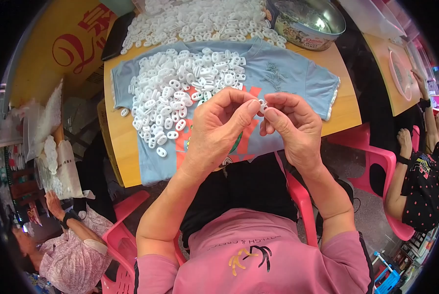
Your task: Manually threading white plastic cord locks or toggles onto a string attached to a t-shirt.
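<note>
Between my two hands, just above a blue T-shirt (290, 63) spread on the table, is a small white two-hole plastic piece (262, 104). My left hand (224, 125) pinches it from one side with thumb and forefinger. From the other side, my right hand (295, 125) closes thumb and fingertips on it. Fingers partly cover the piece, and anything smaller at the fingertips cannot be made out. A heap of loose white two-hole pieces (168, 93) lies on the shirt beyond my left hand. Thin greyish metal bits (274, 74) form a small pile beyond my right hand.
More white pieces (200, 22) are heaped at the table's far side. A round metal tin (307, 24) stands far right, a large yellow box (57, 44) far left. People sit on both sides: one in a patterned top (75, 255), another in dark dotted clothes (423, 191). Pink chairs (383, 161) stand around.
</note>
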`<state>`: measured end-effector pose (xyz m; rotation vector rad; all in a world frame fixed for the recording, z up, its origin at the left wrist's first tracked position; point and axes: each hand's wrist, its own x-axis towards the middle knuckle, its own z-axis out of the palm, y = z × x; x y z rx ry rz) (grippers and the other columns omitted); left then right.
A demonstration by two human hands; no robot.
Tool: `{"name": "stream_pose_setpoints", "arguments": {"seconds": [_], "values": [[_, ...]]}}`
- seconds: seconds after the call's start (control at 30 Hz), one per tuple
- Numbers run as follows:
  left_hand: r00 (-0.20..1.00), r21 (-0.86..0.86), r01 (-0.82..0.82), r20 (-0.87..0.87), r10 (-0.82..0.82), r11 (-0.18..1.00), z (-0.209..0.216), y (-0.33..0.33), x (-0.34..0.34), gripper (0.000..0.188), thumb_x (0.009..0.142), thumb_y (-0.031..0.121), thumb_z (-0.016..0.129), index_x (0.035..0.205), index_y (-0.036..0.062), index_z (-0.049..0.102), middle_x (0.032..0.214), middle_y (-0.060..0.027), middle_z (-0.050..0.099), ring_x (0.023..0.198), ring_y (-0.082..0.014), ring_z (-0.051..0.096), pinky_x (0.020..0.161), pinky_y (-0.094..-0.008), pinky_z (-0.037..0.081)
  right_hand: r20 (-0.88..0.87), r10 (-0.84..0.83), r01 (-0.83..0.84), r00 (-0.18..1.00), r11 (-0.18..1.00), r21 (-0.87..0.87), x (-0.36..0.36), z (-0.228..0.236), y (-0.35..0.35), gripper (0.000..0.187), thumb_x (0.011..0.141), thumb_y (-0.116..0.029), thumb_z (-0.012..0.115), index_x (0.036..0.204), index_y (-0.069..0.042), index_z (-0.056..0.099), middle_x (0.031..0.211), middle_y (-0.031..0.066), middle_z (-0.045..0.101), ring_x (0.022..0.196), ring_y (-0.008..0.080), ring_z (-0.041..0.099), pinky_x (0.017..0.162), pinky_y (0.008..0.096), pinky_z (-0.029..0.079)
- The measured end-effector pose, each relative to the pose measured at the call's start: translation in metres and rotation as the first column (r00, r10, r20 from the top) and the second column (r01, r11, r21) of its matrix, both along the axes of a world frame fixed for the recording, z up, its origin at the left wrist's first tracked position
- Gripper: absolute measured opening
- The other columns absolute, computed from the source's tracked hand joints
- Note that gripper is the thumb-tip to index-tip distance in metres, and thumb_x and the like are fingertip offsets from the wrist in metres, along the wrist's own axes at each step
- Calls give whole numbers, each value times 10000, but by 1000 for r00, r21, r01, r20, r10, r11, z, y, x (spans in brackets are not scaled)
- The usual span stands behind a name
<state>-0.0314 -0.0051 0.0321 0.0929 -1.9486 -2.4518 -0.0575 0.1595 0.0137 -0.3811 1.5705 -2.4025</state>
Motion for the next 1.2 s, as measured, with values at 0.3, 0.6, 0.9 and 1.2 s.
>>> {"name": "stream_pose_setpoints", "arguments": {"seconds": [0.3, 0.6, 0.9, 1.2], "values": [[933, -425, -154, -361, -11, 892, -4, 6, 4, 62, 866, 21, 678, 891, 5, 624, 811, -48, 601, 651, -103, 568, 566, -244, 450, -43, -4, 13, 999, 976, 217, 3, 4, 12, 180, 911, -18, 645, 1084, 22, 614, 934, 80, 660, 781, 120, 633, 681, 248, 537], [927, -433, -115, -369, -59, 894, -9, 16, 17, 112, 817, -33, 695, 890, -1, 615, 849, -74, 619, 649, -145, 569, 537, -261, 447, -116, 25, 9, 993, 960, 280, 12, 4, 28, 140, 894, 25, 643, 1033, 31, 639, 995, 84, 621, 823, 118, 625, 694, 236, 534], [913, -732, -163, -366, -180, 662, -2, -8, -11, 96, 825, 2, 678, 888, 15, 606, 825, -100, 590, 679, -248, 617, 578, -342, 490, -512, -30, 313, 858, 821, 477, -9, -4, 44, 139, 812, 31, 708, 945, 15, 668, 886, 100, 673, 781, 177, 638, 662, 272, 498], [987, -459, 45, -116, -111, 887, -4, -5, -8, 99, 885, 61, 667, 973, 19, 650, 827, -33, 637, 689, -104, 572, 602, -248, 450, -598, -14, 327, 801, 847, 418, -7, -6, 36, 161, 821, 29, 712, 973, 18, 660, 903, 82, 658, 789, 140, 631, 669, 263, 505]]}}
